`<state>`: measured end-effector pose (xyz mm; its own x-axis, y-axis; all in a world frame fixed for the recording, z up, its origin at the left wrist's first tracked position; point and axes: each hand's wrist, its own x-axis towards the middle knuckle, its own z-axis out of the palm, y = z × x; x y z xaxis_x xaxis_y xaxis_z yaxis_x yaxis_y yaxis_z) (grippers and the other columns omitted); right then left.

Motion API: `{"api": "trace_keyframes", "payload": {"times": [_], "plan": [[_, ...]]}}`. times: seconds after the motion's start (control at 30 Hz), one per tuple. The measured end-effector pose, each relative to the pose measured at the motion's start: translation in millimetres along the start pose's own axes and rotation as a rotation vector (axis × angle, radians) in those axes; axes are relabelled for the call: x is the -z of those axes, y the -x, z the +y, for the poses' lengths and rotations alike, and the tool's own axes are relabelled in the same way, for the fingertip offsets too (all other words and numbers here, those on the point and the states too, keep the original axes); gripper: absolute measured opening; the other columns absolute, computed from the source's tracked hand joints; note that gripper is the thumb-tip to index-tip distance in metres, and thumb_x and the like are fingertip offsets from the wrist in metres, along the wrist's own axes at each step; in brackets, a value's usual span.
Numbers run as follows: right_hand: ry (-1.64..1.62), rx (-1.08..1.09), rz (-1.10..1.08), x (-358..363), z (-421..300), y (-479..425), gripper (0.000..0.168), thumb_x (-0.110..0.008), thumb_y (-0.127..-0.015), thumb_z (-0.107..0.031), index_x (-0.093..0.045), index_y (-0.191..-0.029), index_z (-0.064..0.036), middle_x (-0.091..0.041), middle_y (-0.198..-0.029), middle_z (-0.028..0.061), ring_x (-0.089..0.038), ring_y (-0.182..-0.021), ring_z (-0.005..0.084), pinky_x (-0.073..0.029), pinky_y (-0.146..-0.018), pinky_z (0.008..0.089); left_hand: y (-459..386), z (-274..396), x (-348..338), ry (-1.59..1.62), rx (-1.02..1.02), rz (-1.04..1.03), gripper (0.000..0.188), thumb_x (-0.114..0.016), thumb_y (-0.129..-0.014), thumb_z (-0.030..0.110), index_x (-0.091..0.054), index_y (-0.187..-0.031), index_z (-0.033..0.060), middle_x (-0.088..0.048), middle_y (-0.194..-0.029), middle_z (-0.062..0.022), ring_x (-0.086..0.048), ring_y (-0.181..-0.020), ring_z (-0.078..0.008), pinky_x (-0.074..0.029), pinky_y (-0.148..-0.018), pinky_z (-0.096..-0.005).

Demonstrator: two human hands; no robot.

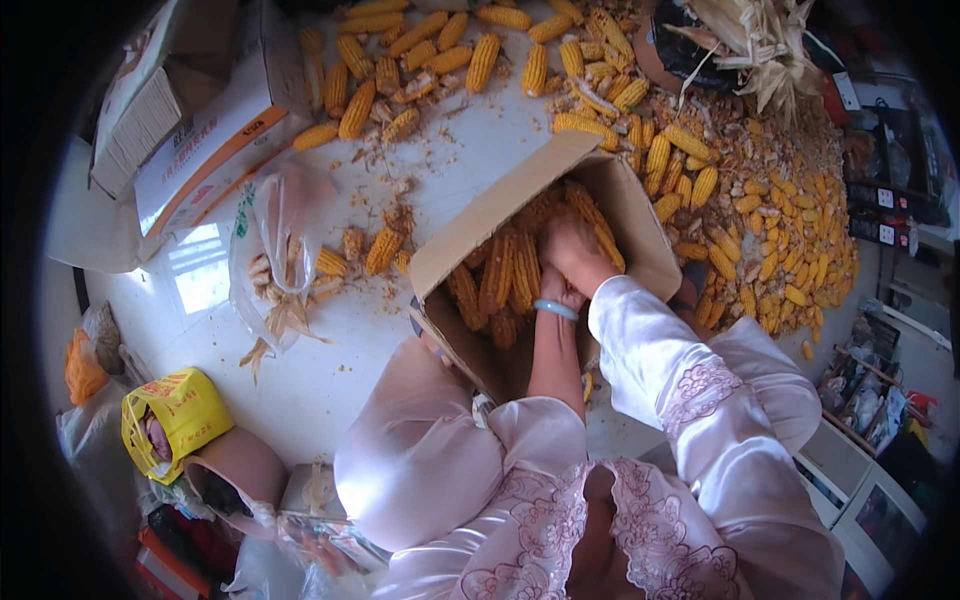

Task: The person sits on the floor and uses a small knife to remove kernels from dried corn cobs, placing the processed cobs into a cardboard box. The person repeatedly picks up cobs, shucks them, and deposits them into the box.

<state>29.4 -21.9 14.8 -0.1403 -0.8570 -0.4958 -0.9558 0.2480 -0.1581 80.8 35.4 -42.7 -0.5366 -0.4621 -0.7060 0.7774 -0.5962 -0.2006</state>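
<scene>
An open cardboard box (495, 202) stands tilted between my knees, holding several ears of dried corn (496, 276). Both my hands reach down into it. My right hand (576, 244) lies over the far part of the pile, against a long yellow ear (592, 217) on its right side. My left hand (559, 289), with a pale bracelet (556, 308) at the wrist, is just below and partly under the right one. The fingers of both hands are hidden among the corn, so their grip does not show.
Yellow ears (484, 64) and crumbs lie across the white floor, with a heap of corn (780, 240) at right. A clear plastic bag (259, 270), cardboard cartons (217, 135) and a yellow bag (184, 420) are on the left. Dry husks (772, 45) stick up at top right.
</scene>
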Motion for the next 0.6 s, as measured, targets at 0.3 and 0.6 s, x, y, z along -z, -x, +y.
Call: {"api": "trace_keyframes", "payload": {"times": [0.3,0.6], "plan": [[-0.295,0.005,0.244,65.5,29.8,103.6,0.020,-0.053,-0.084,-0.019,-0.061,-0.078,-0.002,-0.061,-0.077,0.0221,-0.059,-0.073,0.0396,-0.048,-0.064,0.0464,13.4,-0.8,6.6,-0.056,0.075,-0.146,0.054,-0.027,-0.094,0.050,-0.044,-0.125,0.0092,-0.052,-0.123,-0.0122,-0.052,-0.110,-0.0299,-0.046,-0.087,-0.0475],[-0.252,0.014,0.285,67.6,5.1,155.2,0.016,-0.055,-0.084,-0.015,-0.062,-0.084,-0.002,-0.063,-0.080,0.0182,-0.061,-0.073,0.0358,-0.048,-0.062,0.0431,20.0,1.7,-9.7,0.047,0.058,0.000,0.055,-0.039,-0.088,0.058,-0.049,-0.105,0.0057,-0.055,-0.090,-0.0101,-0.055,-0.078,-0.0238,-0.048,-0.061,-0.0368]]}}
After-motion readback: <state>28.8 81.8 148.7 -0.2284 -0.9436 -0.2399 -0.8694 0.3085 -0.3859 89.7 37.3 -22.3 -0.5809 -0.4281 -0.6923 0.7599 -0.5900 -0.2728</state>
